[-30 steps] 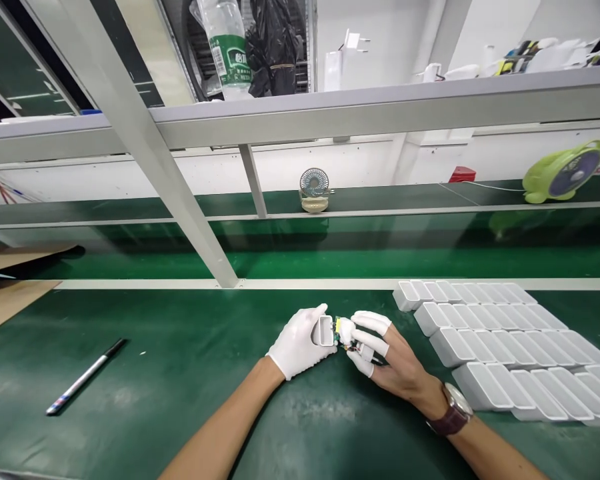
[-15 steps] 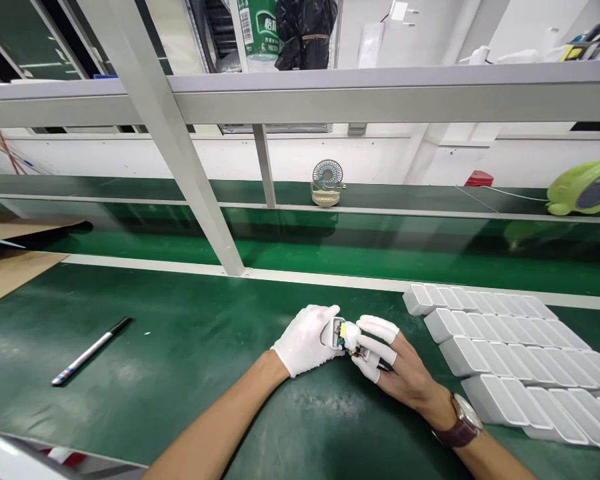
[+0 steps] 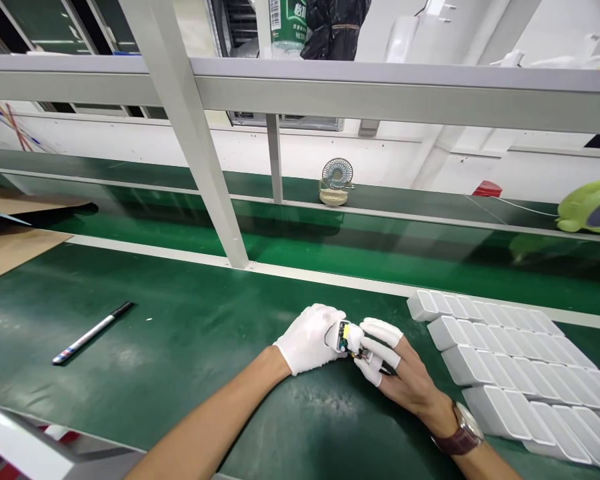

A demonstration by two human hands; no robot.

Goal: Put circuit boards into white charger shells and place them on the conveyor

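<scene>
My left hand, in a white glove, is wrapped round a small white plastic housing just above the green mat. My right hand, bare with white finger cots on the fingertips, pinches a small circuit board with green and yellow parts, held against the open mouth of the housing. The two hands meet at the middle of the bench. A brown-strapped watch is on my right wrist.
Rows of several empty white housings lie at the right on the green mat. A black marker pen lies at the left. Cardboard sits far left. A small desk fan and a lime-green fan stand behind the slanted metal frame post.
The circuit board has gone further into the housing between my hands. My view has tilted down and left a little; the hands stay in the same place on the mat.
</scene>
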